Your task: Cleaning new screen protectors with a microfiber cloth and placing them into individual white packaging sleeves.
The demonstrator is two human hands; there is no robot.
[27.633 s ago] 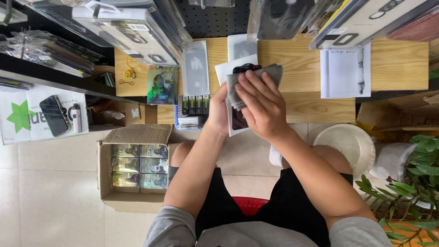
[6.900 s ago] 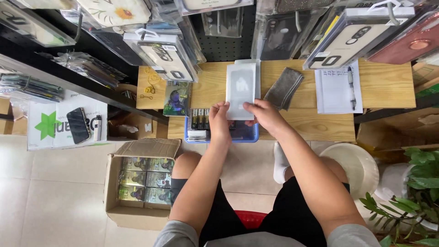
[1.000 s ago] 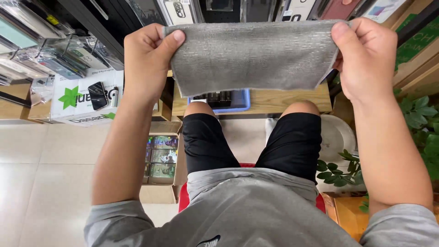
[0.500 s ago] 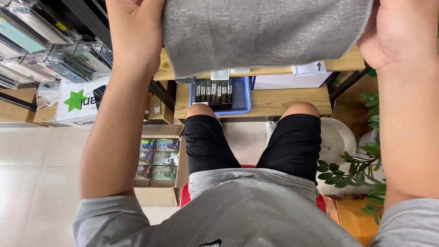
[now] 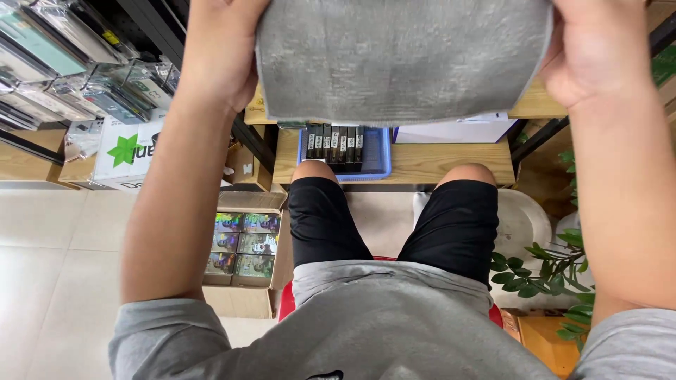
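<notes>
Head view: left hand (image 5: 222, 53) pinches one side of the soft grey cloth (image 5: 401, 60). It is stretched flat and held up in the air between both hands. Right hand (image 5: 595, 53) grips the other side. Below them, the wooden table (image 5: 436, 160) holds a blue tray (image 5: 377, 158). No folding is done yet.

Table (image 5: 451, 158): made of light wood, partly hidden by a grey cloth.
On the table: a blue tray (image 5: 377, 151) filled with a row of dark small boxes (image 5: 334, 141); white paper (image 5: 454, 130) is laid just beside it.
Floor (image 5: 49, 239): pale tiles; an open cardboard box (image 5: 239, 299) of colourful packs (image 5: 239, 246) is set on it.
</notes>
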